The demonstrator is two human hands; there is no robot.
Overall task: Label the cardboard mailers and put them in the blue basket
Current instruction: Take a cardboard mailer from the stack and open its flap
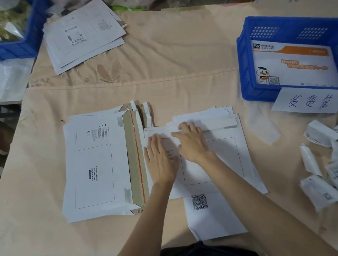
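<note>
Left hand [159, 158]: we press it flat, fingers straight, on the label [165, 146].
Right hand [192, 140]: our curled fingers smooth the label onto the mailer [225, 156].

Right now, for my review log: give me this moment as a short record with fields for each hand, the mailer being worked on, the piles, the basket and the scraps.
left hand: flat, fingers straight, pressing a label onto the mailer
right hand: fingers bent, pressing the label's upper edge; no clear grip
mailer in work: white, on the middle stack
unsealed stack: left of the hands, flaps open, red strip showing
far pile: back left, top one labelled
blue basket: right, one printed mailer inside
paper scraps: far right edge
</note>
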